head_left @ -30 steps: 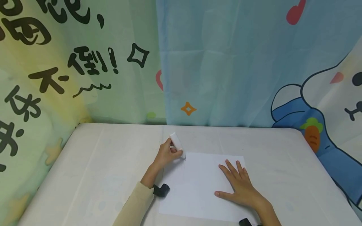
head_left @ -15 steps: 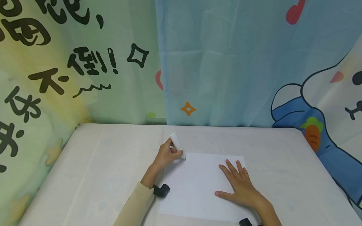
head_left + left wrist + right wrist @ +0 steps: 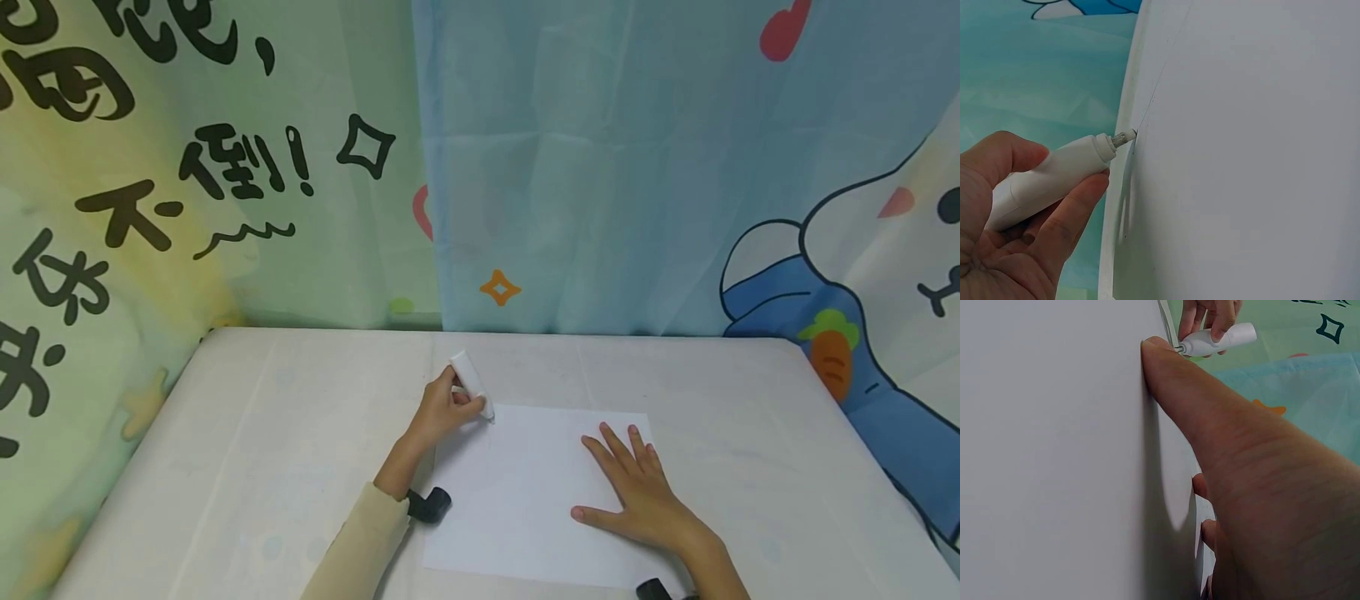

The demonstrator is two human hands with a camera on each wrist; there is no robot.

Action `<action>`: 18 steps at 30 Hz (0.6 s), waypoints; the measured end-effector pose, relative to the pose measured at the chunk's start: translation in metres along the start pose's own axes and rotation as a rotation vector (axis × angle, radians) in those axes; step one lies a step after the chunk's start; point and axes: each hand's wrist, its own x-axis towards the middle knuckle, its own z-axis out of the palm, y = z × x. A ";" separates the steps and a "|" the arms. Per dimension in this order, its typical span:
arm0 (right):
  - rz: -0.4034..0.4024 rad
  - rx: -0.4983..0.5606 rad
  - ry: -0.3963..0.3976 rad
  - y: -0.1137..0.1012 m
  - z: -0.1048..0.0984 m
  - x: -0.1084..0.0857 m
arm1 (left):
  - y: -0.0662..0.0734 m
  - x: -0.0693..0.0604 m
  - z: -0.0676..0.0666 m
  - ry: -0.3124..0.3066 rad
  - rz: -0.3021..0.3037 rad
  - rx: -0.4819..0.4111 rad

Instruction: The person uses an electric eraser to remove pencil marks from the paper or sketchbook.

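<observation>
My left hand point(image 3: 441, 413) pinches a thick white electric eraser point(image 3: 468, 382) between thumb and fingers. It is tilted, and its narrow tip point(image 3: 1125, 137) touches down near the far left part of a white paper sheet point(image 3: 525, 500). From the tip a thin dark line point(image 3: 1159, 84) runs away in the left wrist view; I cannot tell if it is drawn or the sheet's edge. On the sheet's right side rests my right hand point(image 3: 641, 504), fingers straight and spread, holding nothing. Its thumb point(image 3: 1175, 378) looms large in the right wrist view.
The sheet lies on a table with a white cover point(image 3: 262, 467). Behind the table hangs a printed cloth point(image 3: 570, 183) in green and blue. Black wrist cameras point(image 3: 430, 506) sit on both wrists.
</observation>
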 end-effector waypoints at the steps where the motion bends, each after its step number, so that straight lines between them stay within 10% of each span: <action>1: -0.004 0.000 0.002 0.000 0.000 0.000 | 0.000 0.000 0.000 0.001 -0.002 -0.004; 18: -0.002 -0.002 0.003 0.000 0.000 0.000 | 0.003 -0.001 0.000 0.004 -0.008 -0.011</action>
